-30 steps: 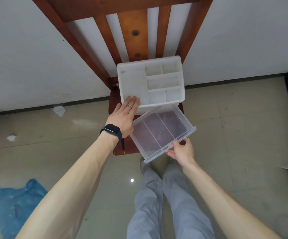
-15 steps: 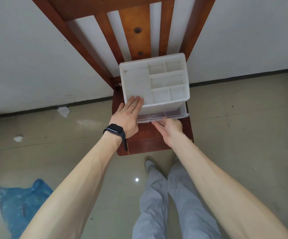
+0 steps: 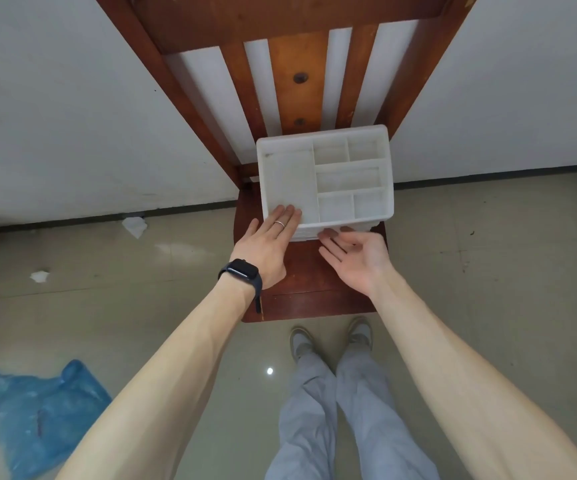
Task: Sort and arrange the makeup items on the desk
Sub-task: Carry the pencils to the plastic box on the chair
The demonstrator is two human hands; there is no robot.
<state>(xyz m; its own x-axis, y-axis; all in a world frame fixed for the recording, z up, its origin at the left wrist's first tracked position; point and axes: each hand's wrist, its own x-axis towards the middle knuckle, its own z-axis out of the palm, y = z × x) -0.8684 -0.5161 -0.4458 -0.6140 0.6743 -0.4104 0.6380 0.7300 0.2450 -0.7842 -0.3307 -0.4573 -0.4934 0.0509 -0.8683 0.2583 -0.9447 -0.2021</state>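
A white plastic makeup organiser (image 3: 289, 178) with several empty top compartments stands on the seat of a brown wooden chair (image 3: 311, 292). Its clear drawer (image 3: 335, 234) is pushed in at the front. My left hand (image 3: 268, 242), with a ring and a black watch, lies flat on the organiser's near left corner. My right hand (image 3: 353, 254) is palm up with straight fingers, its fingertips touching the drawer front. No makeup items are in view.
The chair backs against a white wall (image 3: 72, 116). A blue plastic bag (image 3: 43, 414) lies on the tiled floor at lower left, with crumpled white paper (image 3: 134, 226) near the skirting. My legs and shoes (image 3: 332, 341) are just in front of the chair.
The clear drawer, pulled out a second ago, has been slid fully into the organiser by my right hand, which now only touches its front. My left hand stayed on the corner.
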